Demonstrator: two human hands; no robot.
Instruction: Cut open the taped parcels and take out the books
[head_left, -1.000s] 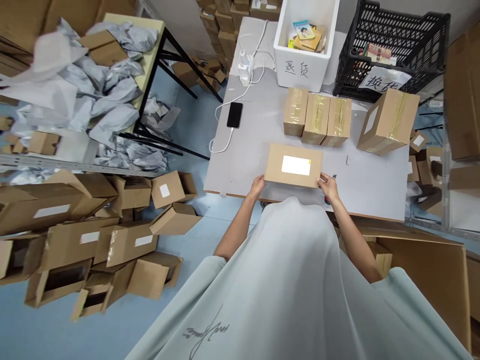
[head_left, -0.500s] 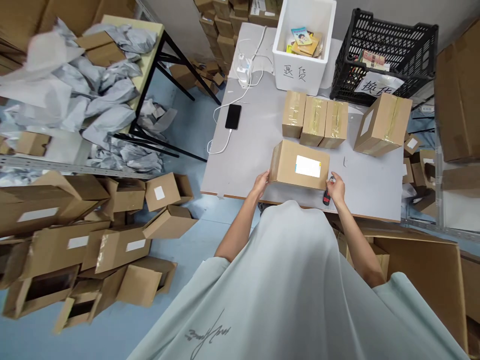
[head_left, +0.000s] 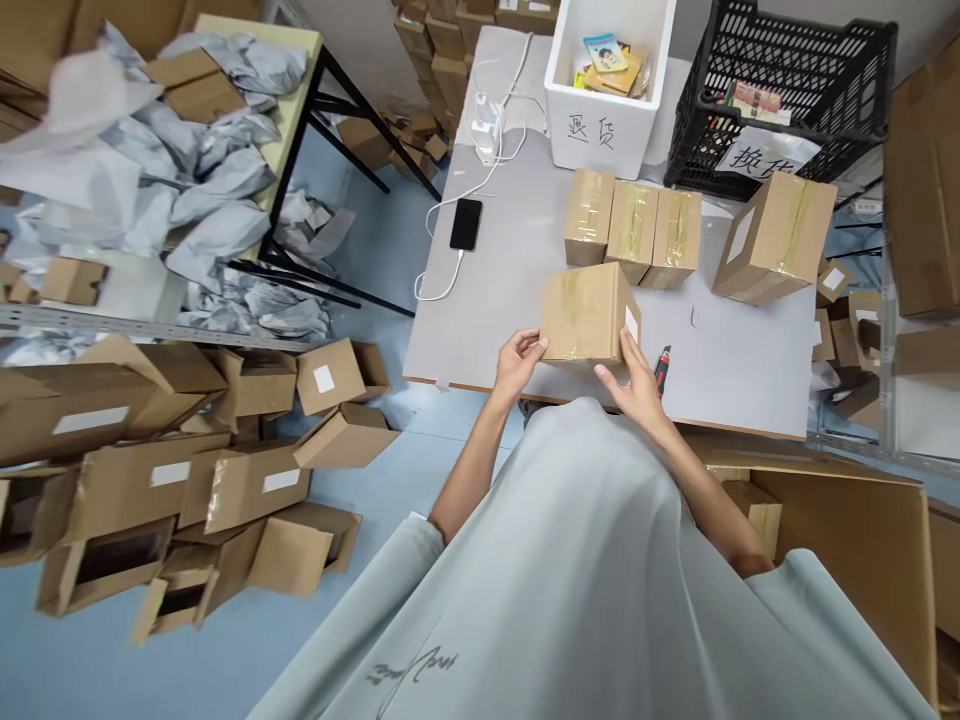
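A taped cardboard box point(head_left: 581, 312) is held between my two hands near the table's front edge. At its lower left corner, the thumb and fingers of my left hand point(head_left: 517, 362) grip the cardboard. My right hand point(head_left: 634, 385) grips the opposite side, its fingers against the right face and its thumb at the lower front. Part of a white label point(head_left: 631, 324) shows on that right face. Just right of my right hand, a red and black utility knife point(head_left: 662, 370) lies on the table, partly hidden.
Three taped boxes point(head_left: 632, 232) stand behind, with a larger box point(head_left: 778, 240) to their right. A white bin point(head_left: 600, 140) and a black crate point(head_left: 780, 110) are at the back. A phone point(head_left: 466, 225) charges at left. Open cartons point(head_left: 247, 490) cover the left floor.
The box has turned, so its label now faces right and a taped face shows. My right hand has left the utility knife and moved left onto the box.
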